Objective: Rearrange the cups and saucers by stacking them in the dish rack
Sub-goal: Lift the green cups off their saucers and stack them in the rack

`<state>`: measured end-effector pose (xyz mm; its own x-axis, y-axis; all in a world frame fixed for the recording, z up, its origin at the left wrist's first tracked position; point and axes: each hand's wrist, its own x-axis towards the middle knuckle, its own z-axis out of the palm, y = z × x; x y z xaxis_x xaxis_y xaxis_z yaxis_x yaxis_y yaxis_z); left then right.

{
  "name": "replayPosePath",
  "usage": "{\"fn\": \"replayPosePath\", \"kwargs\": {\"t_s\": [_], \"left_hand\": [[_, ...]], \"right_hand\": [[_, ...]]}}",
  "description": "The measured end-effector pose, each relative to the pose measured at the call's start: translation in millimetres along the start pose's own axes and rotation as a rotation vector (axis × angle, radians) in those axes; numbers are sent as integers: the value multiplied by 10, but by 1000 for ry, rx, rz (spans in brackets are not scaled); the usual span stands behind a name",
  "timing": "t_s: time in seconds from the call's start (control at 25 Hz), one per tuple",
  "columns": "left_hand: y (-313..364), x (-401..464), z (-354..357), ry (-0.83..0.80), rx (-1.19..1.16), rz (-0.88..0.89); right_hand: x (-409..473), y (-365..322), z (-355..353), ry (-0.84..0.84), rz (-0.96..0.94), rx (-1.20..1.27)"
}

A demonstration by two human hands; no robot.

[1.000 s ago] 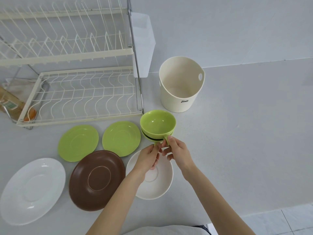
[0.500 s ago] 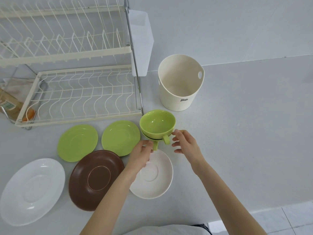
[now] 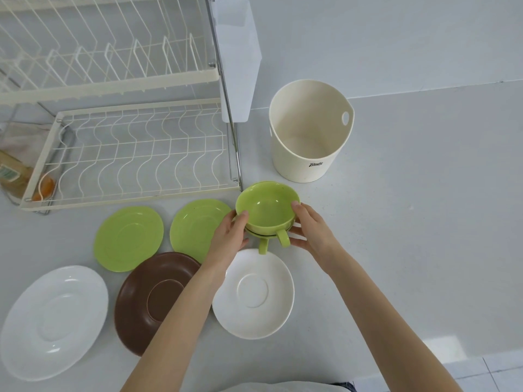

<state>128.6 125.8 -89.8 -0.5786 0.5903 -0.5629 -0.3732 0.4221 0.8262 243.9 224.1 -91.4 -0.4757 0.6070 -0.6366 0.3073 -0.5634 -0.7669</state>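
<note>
Two green cups (image 3: 267, 213) sit nested one inside the other on the grey counter (image 3: 410, 222), just off the front right corner of the dish rack (image 3: 135, 154). Their handles point toward the person, the upper handle a little right of the lower.

The left hand (image 3: 229, 236) grips the stack from its left side, thumb hooked over the rim of the upper cup and fingers curled round the outer wall. The right hand (image 3: 311, 230) grips the opposite side, thumb tip on the rim and fingers curled under the wall beside the upper handle. Whether the stack rests on the counter or is slightly raised cannot be told from this angle.

Five saucers lie flat on the counter in front of the rack:
- two green saucers (image 3: 128, 239) side by side, nearest the rack; the left forearm crosses the right-hand one;
- a brown saucer (image 3: 147, 295), overlapping the edge of the left green one;
- a large white saucer (image 3: 53, 318) at far left;
- a small white saucer (image 3: 254, 292) directly below the cups.

Both tiers of the rack hold no crockery. A cream bucket (image 3: 308, 131) stands upright to the right of the rack, near the cups but apart from them.
</note>
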Motion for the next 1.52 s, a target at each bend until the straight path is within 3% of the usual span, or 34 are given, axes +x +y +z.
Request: {"fn": "replayPosePath", "kwargs": {"t_s": [0.84,1.52], "left_hand": [[108,-482,-321,11,-54,154],[374,-544,-1924,16,-90,265]], "right_hand": [[-517,-44,298,60,-202,-47],[-616,-39,1871,53,-313,-110]]}}
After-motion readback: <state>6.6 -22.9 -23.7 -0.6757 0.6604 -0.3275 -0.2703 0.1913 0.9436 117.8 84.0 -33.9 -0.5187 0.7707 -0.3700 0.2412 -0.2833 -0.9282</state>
